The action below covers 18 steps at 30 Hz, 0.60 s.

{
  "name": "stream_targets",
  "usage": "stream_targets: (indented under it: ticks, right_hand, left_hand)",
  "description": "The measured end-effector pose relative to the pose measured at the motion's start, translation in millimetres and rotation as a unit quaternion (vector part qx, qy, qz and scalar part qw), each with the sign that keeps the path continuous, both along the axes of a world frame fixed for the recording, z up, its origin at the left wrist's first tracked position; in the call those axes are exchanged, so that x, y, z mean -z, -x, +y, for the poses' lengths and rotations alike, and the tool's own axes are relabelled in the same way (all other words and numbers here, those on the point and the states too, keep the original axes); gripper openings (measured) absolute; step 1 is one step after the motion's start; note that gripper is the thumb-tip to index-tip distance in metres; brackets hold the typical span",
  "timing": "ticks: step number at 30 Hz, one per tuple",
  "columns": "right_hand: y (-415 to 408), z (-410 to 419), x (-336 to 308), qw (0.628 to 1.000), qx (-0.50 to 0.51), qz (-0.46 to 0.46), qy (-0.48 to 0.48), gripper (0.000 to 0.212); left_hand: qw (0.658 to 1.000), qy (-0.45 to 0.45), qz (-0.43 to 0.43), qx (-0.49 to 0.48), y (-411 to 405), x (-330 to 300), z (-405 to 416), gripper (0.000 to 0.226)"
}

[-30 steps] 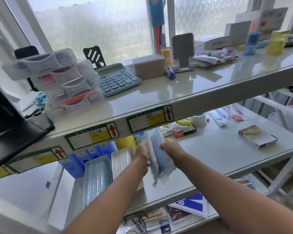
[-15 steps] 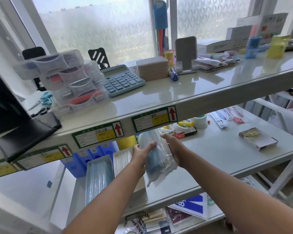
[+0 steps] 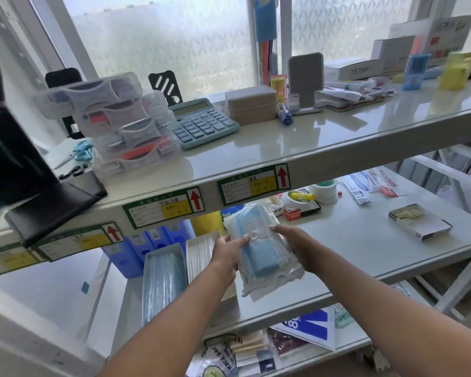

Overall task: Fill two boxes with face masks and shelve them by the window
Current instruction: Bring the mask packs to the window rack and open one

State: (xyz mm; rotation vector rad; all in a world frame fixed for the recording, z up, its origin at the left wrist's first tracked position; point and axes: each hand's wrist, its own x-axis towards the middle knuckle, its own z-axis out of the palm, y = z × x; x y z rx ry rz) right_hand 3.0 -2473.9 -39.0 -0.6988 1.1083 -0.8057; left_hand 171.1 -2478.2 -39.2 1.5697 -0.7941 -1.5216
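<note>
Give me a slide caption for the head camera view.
Both hands, left hand and right hand, hold a clear pack of blue face masks above the middle shelf.

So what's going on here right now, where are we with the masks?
A person holds a clear packet of blue face masks between the left hand and right hand, over the middle shelf. Just left of it sit two open boxes: one holds blue masks, the other looks filled with pale ones. Neither box is on the window shelf yet.
</note>
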Motion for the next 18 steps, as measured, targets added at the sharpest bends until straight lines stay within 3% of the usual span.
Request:
stream_targets:
  ticks: [4,9,14,18]
  right_hand:
    - [5,2,5,0.999,0.032,-0.012,0.039,0.034]
    - [10,-1,8,0.983,0.124,0.100,0.090,0.041]
    - [-3,-11,-4,0.963,0.117,0.202,0.132,0.037]
    - [-29,-12,-6,0.966,0.073,0.207,0.133,0.020]
  left_hand:
    - [0.998,0.013,-0.058,-0.032,-6,1,-4,0.051]
    - [0.978,0.080,-0.174,-0.087,-11,-12,-10,0.044]
    - [0.951,0.138,-0.274,-0.028,0,-27,-13,0.048]
    - [0.936,0.154,-0.315,0.021,30,-21,-10,0.045]
